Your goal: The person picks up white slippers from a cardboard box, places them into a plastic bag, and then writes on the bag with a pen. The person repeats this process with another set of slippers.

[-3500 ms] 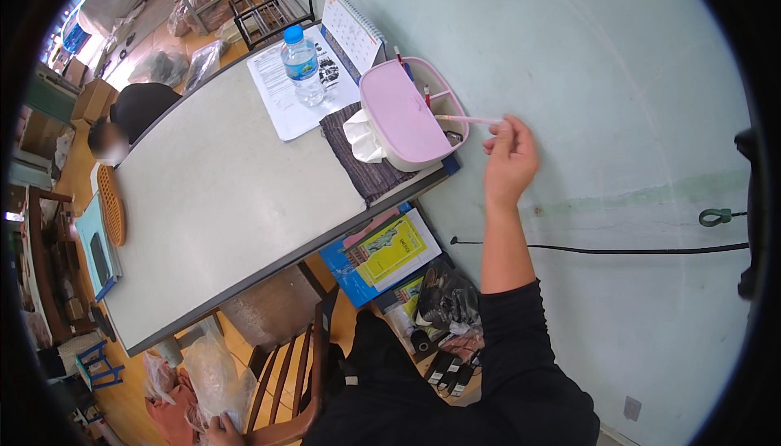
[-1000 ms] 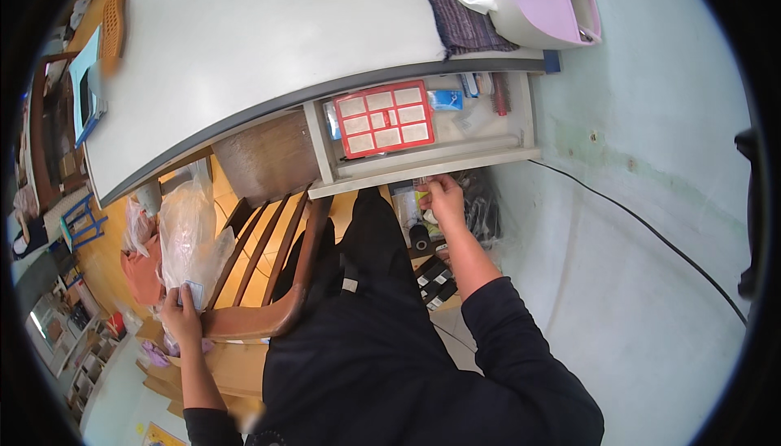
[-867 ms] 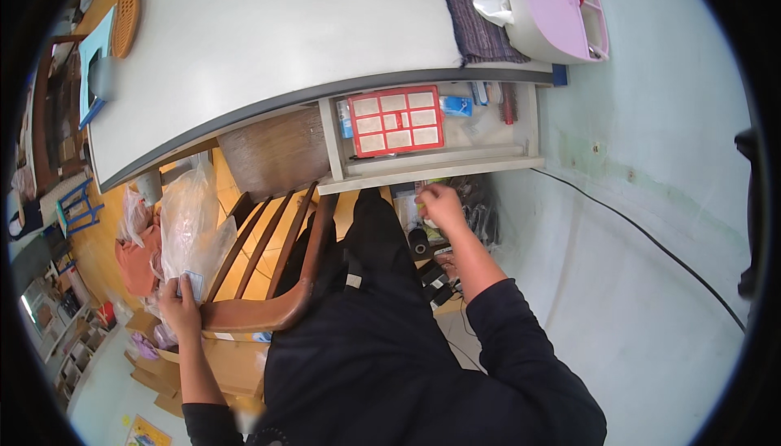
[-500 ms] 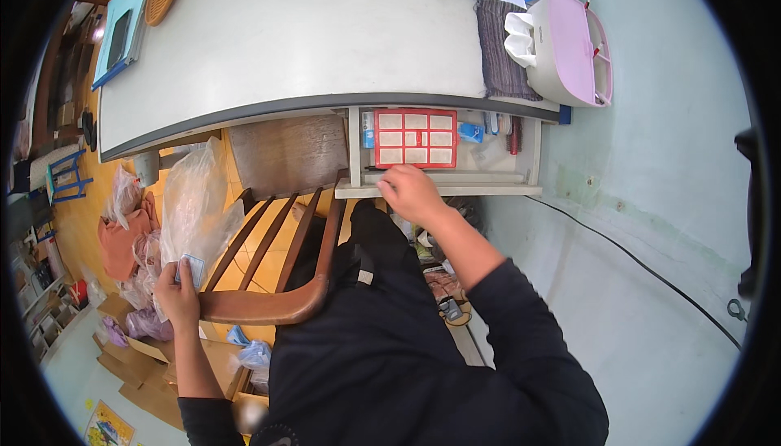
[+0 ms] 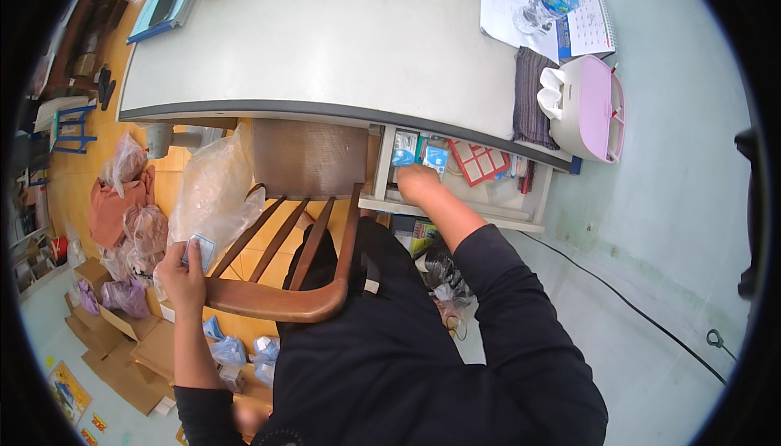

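Note:
My right hand [image 5: 417, 181] reaches into an open drawer [image 5: 455, 212] under the grey table [image 5: 325, 47], fingers down among small blue-and-white packets [image 5: 404, 151]; whether it grips one is hidden. A red-and-white grid card [image 5: 478, 160] lies further right in the drawer. My left hand [image 5: 183, 263] rests on the top rail of a wooden chair [image 5: 281, 295] and holds a small pale blue packet [image 5: 199, 248] against a clear plastic bag [image 5: 213, 194].
A pink and white container [image 5: 590, 104], a dark cloth [image 5: 533, 100], papers and a water bottle [image 5: 547, 2] sit on the table's right end. Bags, cardboard boxes and cloth crowd the floor at left. A black cable [image 5: 634, 316] runs across the pale floor at right.
My view has swung left along the table. My right hand rose from the floor clutter below the drawer and went into the drawer's left end. My left hand stayed on the chair.

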{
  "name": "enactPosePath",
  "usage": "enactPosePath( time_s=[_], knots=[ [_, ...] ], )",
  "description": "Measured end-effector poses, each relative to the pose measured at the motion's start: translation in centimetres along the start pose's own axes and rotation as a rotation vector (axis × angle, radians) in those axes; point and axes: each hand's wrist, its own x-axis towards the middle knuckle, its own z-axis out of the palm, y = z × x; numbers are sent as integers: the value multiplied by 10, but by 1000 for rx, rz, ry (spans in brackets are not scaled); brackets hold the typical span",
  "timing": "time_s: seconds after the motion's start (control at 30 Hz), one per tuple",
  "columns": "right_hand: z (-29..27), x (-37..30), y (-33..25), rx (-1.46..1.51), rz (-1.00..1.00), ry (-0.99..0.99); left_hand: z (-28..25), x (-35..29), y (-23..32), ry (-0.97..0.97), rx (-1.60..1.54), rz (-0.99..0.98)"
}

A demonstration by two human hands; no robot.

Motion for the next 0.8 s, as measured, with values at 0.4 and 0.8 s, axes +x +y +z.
enactPosePath(
  time_s=[0.4, 0.8],
  knots=[
    [12, -4, -8, -49, -33, -180, 7, 33, 55, -187, -512, -77],
    [34, -23, 7, 244, -61, 83, 18, 81, 118, -464, -1114, -157]
  ],
)
